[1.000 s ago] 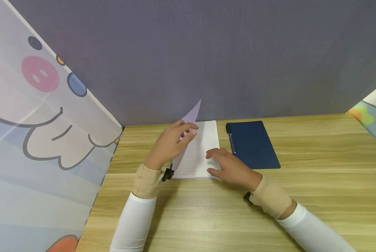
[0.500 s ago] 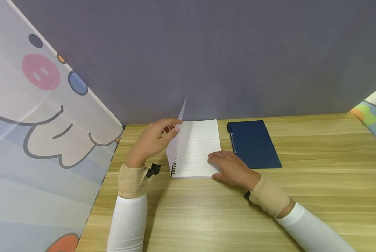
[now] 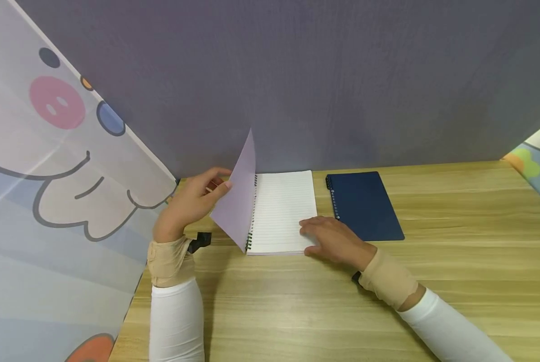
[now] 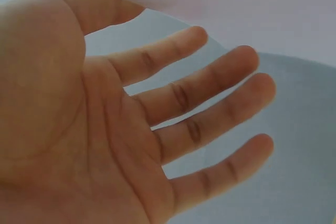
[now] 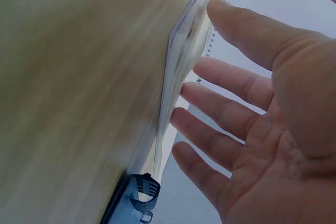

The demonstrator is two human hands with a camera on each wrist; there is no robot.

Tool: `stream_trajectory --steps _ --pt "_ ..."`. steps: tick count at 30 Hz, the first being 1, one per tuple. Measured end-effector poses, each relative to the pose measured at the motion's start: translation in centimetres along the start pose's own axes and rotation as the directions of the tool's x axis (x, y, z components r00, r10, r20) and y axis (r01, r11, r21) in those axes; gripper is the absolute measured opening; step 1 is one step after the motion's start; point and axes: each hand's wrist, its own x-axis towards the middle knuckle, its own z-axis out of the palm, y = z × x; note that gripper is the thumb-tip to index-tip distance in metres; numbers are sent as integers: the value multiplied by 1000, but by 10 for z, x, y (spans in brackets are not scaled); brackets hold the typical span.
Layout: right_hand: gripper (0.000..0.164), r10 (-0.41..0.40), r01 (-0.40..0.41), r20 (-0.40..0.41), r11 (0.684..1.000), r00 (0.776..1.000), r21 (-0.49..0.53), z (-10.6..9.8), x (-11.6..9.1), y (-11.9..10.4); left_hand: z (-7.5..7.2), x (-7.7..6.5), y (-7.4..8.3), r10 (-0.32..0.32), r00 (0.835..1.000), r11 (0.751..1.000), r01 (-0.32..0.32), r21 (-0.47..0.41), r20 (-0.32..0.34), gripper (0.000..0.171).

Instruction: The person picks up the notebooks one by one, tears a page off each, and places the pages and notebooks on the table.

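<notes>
A spiral notebook (image 3: 283, 216) lies on the wooden table, showing a white lined page. Its lilac cover (image 3: 238, 198) stands tilted up on the left side of the black coil. My left hand (image 3: 195, 198) is at the cover's outer edge; in the left wrist view its fingers are spread and fairly straight, the thumb tip right at that edge. My right hand (image 3: 333, 239) rests at the lower right edge of the page. In the right wrist view its thumb and fingertips (image 5: 181, 116) lie along the page edges.
A dark blue spiral notebook (image 3: 364, 206) lies closed just right of the open one. A grey wall (image 3: 324, 85) rises behind the table (image 3: 288, 306). A cartoon-print sheet (image 3: 57, 201) stands along the left side.
The lilac cover has swung leftward off the page, and my left hand has moved left with it. My right hand has settled down onto the page's right edge.
</notes>
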Motion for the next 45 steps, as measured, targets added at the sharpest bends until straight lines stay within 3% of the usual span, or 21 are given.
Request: stream_trajectory --steps 10,16,19,23,27,33,38,40,42,45 --pt "31 -15 15 2 999 1000 38 -2 -1 1 -21 -18 -11 -115 993 985 115 126 -6 29" --pt "13 -31 33 -31 997 999 68 -1 0 1 -29 -27 -20 -189 982 957 179 227 21 25" --pt "14 -31 34 -49 997 998 68 0 0 2 -32 -31 -27 -274 960 929 247 275 62 27" --pt "11 -29 32 -64 998 998 56 0 0 3 -36 -36 -37 -384 918 889 339 308 98 32" --pt "10 -25 30 -80 998 996 58 1 0 5 -40 -42 -47 -488 858 858 438 267 160 31" --pt "19 17 -11 -86 997 996 76 1 1 7 -41 -48 -65 -579 775 815 550 183 254 25" --pt "9 -40 49 -143 997 989 63 2 3 9 -39 -50 -77 -641 711 763 631 138 290 25" --pt "6 -73 83 -184 995 980 46 1 5 10 -39 -50 -79 -657 701 750 644 149 277 32" --pt "4 -90 98 -216 995 972 26 0 6 11 -39 -50 -80 -662 703 748 641 173 258 45" --pt "6 -82 90 -255 996 963 21 -3 6 11 -39 -48 -78 -635 738 772 594 228 228 59"
